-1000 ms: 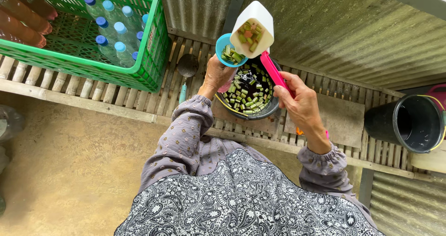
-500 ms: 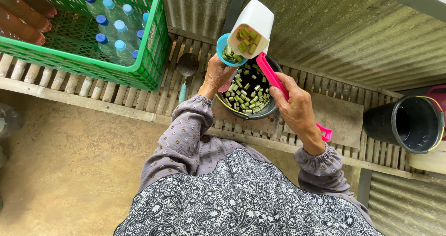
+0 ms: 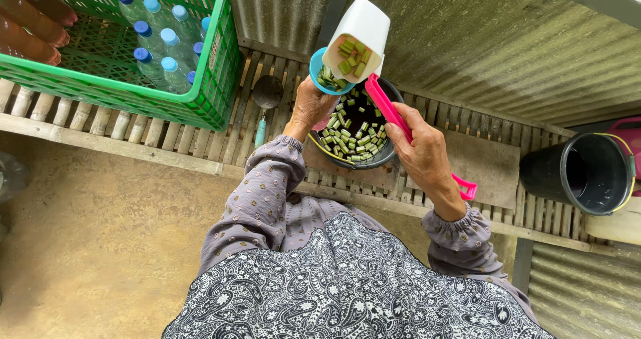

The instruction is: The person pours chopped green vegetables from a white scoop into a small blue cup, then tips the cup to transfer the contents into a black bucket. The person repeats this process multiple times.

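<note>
The right hand (image 3: 424,149) is closed around the handle of a pink scoop (image 3: 394,115), whose long handle runs under the palm and sticks out past the wrist. The scoop's white cup end (image 3: 360,32) is raised and tilted above the hand, and it holds cut green vegetable pieces (image 3: 352,53). The cup sits just over the far rim of a dark bowl (image 3: 384,153), which lies directly beside the hand's fingers and is filled with more green pieces in dark liquid.

The left hand (image 3: 310,105) is across the bowl from the right one, fingers closed on a small blue cup (image 3: 320,79) held at the bowl's far left edge, just under the white cup end. Some green pieces lie in the blue cup too.

The bowl stands on a slatted wooden bench (image 3: 167,135). To the left of the left hand a ladle (image 3: 267,93) rests on the slats, and beyond it is a green plastic crate (image 3: 160,102) holding blue-capped bottles (image 3: 160,45). Well apart to the right stands a black bucket (image 3: 584,175). Corrugated metal sheeting (image 3: 481,39) runs behind the bench.
</note>
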